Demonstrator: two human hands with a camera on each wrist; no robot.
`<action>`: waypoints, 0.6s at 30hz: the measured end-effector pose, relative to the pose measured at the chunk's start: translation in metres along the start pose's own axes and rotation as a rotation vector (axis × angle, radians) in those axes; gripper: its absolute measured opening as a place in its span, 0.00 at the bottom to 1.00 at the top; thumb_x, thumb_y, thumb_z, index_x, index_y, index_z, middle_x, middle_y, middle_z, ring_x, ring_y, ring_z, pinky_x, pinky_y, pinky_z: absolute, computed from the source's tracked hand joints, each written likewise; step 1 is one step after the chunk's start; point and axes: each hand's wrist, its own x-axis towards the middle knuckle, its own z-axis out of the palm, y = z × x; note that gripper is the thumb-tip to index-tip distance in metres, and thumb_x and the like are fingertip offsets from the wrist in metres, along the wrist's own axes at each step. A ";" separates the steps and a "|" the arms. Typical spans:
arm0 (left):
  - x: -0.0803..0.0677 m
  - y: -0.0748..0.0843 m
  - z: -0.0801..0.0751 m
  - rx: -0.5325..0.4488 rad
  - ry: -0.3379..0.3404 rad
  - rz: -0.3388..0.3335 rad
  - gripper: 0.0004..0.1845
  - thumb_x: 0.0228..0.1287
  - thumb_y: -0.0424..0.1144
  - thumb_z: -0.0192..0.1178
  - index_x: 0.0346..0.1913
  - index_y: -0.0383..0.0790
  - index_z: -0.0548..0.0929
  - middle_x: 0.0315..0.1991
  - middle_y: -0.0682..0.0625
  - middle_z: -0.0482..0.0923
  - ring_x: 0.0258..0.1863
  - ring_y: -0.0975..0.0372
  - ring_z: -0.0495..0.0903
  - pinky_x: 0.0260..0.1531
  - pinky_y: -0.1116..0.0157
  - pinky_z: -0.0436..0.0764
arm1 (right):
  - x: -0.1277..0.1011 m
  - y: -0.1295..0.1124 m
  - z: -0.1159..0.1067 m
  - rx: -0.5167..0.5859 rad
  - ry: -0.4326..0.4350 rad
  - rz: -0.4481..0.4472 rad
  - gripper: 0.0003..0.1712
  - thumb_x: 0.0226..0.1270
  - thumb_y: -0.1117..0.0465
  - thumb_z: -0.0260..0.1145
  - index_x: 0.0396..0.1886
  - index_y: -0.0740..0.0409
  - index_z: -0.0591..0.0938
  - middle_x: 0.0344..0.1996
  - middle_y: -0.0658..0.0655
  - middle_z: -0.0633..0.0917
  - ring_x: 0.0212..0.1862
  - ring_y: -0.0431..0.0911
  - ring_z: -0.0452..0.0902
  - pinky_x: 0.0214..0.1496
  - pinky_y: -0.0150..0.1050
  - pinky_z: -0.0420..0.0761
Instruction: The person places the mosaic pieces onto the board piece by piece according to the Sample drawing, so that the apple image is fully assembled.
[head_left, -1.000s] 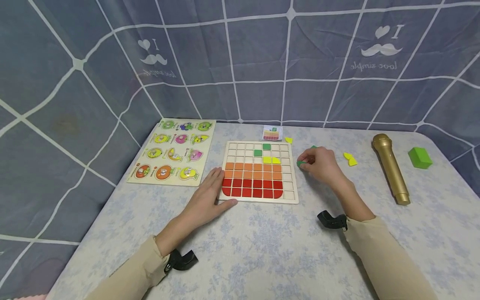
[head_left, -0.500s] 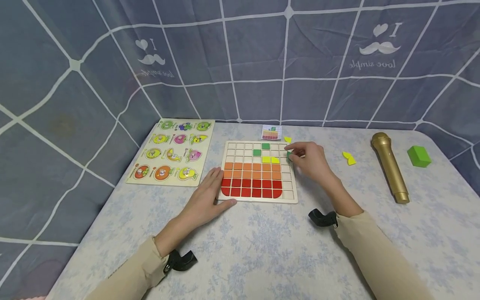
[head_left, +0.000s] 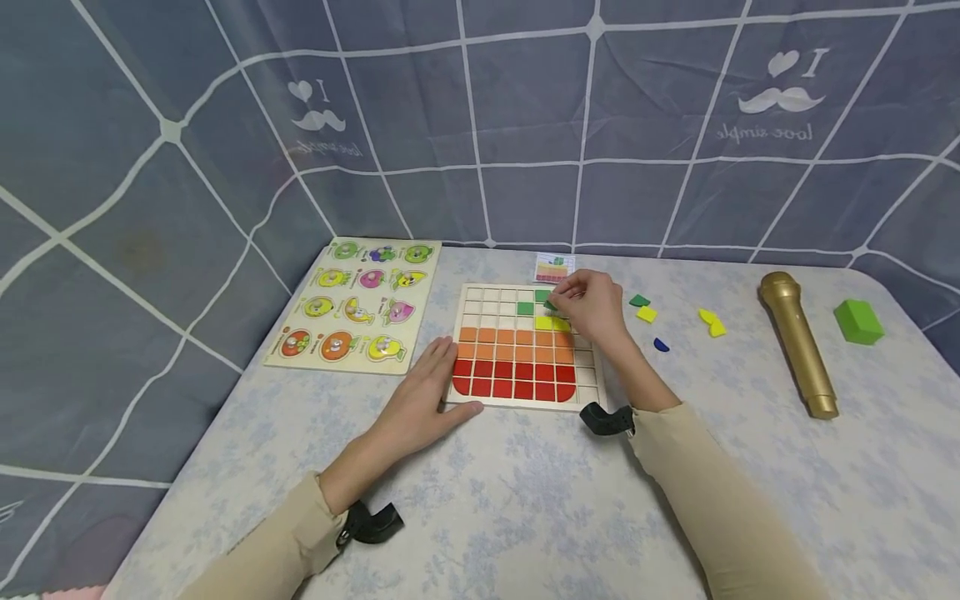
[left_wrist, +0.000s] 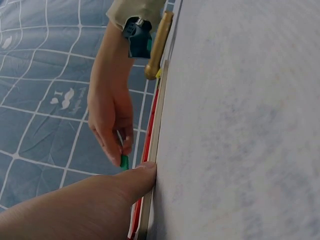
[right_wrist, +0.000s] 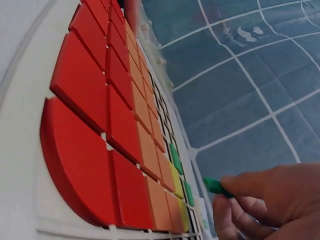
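The right hand (head_left: pixel 592 304) hovers over the far right part of the square wooden grid board (head_left: pixel 522 398), its fingers (right_wrist: pixel 250 185) pinching a small flat green tile (right_wrist: pixel 216 187) by one edge; the tile hangs just above the board's upper rows, near the two green tiles and the yellow tiles already seated there. Below those, the board carries two rows of orange tiles and two rows of red tiles with rounded bottom corners. The left hand (head_left: pixel 423 398) lies flat on the pale floral worktop (head_left: pixel 525 517), fingers straight and relaxed, with the thumb (left_wrist: pixel 142 175) pressed against the board's near left edge; it holds nothing.

Just beyond the board at the far side lies a small printed pattern card (head_left: pixel 553 268). To the right of the board, loose on the worktop, are a green tile (head_left: pixel 639 300), a yellow square tile (head_left: pixel 647 314), a small dark blue curved piece (head_left: pixel 661 344) and two more yellow pieces (head_left: pixel 712 322). Further right lies a gold toy microphone (head_left: pixel 798 342), and beyond it a bright green block (head_left: pixel 858 321). To the left of the board lies a pale wooden fruit peg puzzle (head_left: pixel 352 304).
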 end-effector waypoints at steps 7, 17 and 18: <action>0.000 0.001 -0.001 0.005 0.007 0.001 0.53 0.69 0.57 0.68 0.82 0.27 0.55 0.85 0.35 0.50 0.86 0.45 0.46 0.82 0.45 0.54 | 0.003 -0.006 0.003 0.046 -0.083 0.061 0.13 0.77 0.64 0.64 0.52 0.63 0.90 0.42 0.64 0.87 0.42 0.54 0.85 0.41 0.38 0.80; 0.000 -0.002 0.001 0.006 0.010 0.002 0.54 0.69 0.58 0.69 0.82 0.28 0.55 0.85 0.35 0.50 0.86 0.45 0.46 0.82 0.45 0.55 | 0.027 -0.007 0.013 0.004 -0.156 -0.067 0.08 0.74 0.65 0.70 0.45 0.64 0.91 0.39 0.65 0.90 0.44 0.56 0.85 0.53 0.52 0.81; 0.001 -0.001 0.001 0.005 0.007 0.003 0.54 0.69 0.58 0.69 0.82 0.28 0.55 0.85 0.35 0.50 0.86 0.45 0.46 0.82 0.44 0.55 | 0.029 -0.005 0.015 -0.006 -0.165 -0.073 0.08 0.75 0.66 0.69 0.45 0.65 0.91 0.40 0.65 0.90 0.45 0.57 0.85 0.56 0.52 0.80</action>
